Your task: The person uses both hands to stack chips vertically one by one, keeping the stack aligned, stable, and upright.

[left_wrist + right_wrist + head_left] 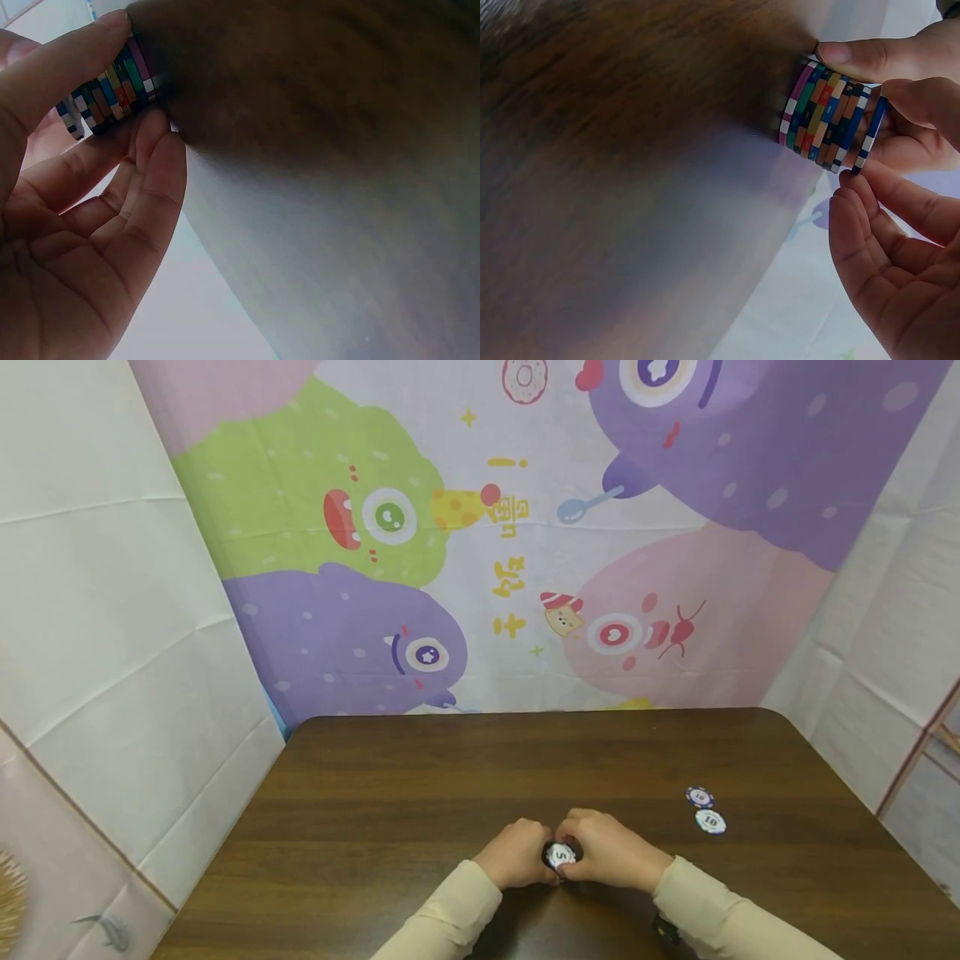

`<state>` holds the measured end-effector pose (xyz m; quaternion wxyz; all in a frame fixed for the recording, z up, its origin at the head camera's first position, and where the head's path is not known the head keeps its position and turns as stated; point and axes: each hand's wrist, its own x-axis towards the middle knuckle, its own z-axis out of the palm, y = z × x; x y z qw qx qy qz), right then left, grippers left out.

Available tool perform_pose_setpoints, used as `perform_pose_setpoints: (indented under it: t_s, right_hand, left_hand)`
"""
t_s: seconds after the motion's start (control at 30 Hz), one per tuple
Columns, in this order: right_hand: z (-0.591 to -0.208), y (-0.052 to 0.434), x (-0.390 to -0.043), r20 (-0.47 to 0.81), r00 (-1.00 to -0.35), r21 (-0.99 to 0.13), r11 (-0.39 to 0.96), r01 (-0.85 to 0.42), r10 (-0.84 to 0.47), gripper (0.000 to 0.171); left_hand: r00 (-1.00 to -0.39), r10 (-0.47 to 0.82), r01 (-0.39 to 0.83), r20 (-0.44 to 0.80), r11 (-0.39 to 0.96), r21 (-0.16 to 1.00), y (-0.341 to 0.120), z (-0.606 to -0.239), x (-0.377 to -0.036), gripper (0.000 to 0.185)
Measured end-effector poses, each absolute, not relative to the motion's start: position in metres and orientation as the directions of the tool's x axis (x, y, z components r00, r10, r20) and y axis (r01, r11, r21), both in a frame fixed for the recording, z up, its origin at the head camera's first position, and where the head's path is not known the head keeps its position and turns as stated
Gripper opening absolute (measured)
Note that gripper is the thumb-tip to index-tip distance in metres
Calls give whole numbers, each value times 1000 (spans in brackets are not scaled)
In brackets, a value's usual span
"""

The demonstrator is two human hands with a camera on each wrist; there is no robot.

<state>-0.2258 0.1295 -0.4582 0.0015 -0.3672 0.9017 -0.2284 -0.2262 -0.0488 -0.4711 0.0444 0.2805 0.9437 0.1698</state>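
Note:
A stack of poker chips (821, 116), with edges in several colours, stands on the brown table between the two hands. My left hand (517, 856) grips it around the sides, thumb and fingers on opposite edges in the left wrist view. Just above the stack, tilted and slightly apart from it, is a blue-and-white-edged chip (871, 135). My right hand (611, 852) pinches this chip between thumb and fingertips. From the head view its white face (561, 856) with a number shows, while the hands hide most of the stack.
Two more chips, one blue-edged (700, 797) and one pale (711, 821), lie flat close together on the table (420, 768), to the right of the hands. A cartoon-printed cloth (517, 685) hangs behind the table's far edge.

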Motion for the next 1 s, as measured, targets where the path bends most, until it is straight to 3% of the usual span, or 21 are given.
perform_pose_setpoints:
  t_s: [1.0]
  right_hand:
    - [-460, 131, -226, 153, -749, -439, 634, -636, -645, 25]
  left_hand:
    - [-834, 551, 516, 12, 774, 367, -49, -472, -227, 25]
